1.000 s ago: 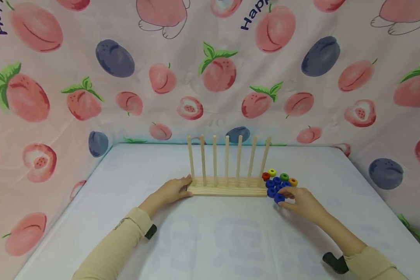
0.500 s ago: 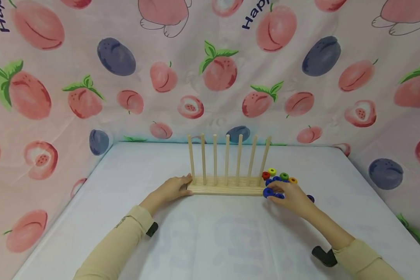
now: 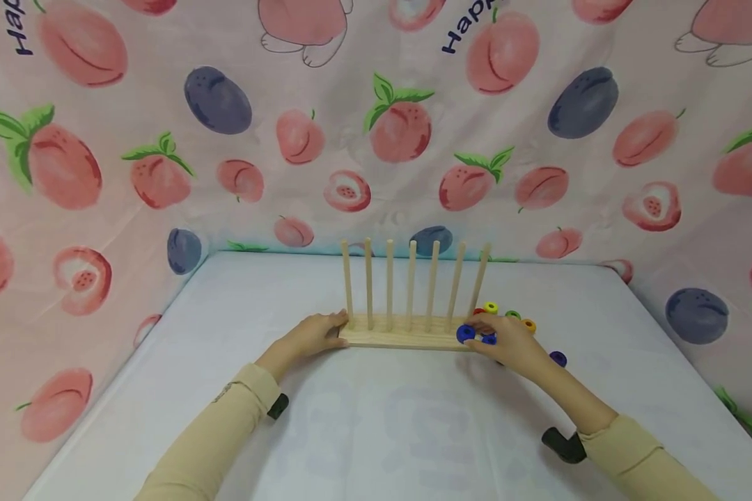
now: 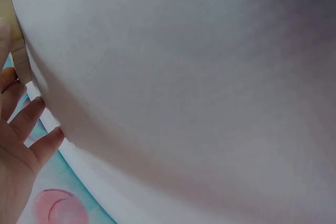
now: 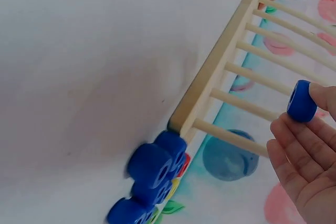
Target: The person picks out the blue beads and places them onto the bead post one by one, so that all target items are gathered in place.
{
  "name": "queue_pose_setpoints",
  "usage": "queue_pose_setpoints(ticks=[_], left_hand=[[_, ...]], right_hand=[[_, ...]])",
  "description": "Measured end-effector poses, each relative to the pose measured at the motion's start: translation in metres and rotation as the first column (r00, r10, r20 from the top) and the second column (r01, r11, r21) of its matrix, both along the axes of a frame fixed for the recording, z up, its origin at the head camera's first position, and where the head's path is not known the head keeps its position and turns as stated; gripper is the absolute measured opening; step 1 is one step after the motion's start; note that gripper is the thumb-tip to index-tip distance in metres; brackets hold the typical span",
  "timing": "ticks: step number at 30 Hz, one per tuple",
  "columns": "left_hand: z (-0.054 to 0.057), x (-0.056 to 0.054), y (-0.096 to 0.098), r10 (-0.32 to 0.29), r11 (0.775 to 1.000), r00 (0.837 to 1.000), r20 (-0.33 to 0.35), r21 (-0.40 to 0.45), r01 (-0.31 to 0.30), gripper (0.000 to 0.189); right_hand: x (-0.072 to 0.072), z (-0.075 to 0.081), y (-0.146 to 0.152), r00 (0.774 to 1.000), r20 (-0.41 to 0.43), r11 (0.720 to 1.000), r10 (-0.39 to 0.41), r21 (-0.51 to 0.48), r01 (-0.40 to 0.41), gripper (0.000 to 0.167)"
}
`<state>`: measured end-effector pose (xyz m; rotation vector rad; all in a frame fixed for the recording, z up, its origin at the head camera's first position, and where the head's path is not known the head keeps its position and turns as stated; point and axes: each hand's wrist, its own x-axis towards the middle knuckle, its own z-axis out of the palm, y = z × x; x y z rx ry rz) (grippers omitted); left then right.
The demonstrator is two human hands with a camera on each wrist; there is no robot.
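Observation:
A wooden peg stand (image 3: 404, 340) with a row of several upright pegs stands on the table. My left hand (image 3: 310, 335) holds its left end, thumb at the front and index finger behind. At the opposite end, my right hand (image 3: 512, 346) pinches a blue bead (image 3: 466, 334) between thumb and fingertips. In the right wrist view this bead (image 5: 302, 102) is up beside the pegs, clear of the other beads. More blue beads (image 5: 151, 165) cluster against the stand's right end, partly hidden by the right hand in the head view.
Behind the right hand lie a yellow bead (image 3: 491, 307), a green bead (image 3: 513, 315), an orange bead (image 3: 528, 325) and a partly covered red one. A dark blue bead (image 3: 558, 359) sits apart at the right. Fruit-print cloth (image 3: 257, 139) hangs behind the white table (image 3: 382, 424).
My right hand has picked up a blue bead from the cluster and carried it left and up to the stand's right end. The left hand keeps its hold on the stand.

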<state>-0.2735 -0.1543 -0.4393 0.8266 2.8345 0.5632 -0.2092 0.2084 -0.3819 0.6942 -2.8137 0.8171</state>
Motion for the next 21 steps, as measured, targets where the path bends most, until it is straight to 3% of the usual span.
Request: queue_pose_setpoints(ticks=[13, 21], left_hand=[[0.001, -0.001, 0.0, 0.001, 1.0, 1.0, -0.007, -0.008, -0.002, 0.063], [0.0, 0.0, 0.002, -0.001, 1.0, 1.0, 0.001, -0.004, 0.001, 0.064]], right_hand=[[-0.004, -0.005, -0.022, 1.0, -0.027, 0.992, 0.001, -0.124, -0.004, 0.032], [-0.004, -0.005, -0.037, 0.998, -0.031, 0.965, 0.054, -0.256, -0.06, 0.028]])
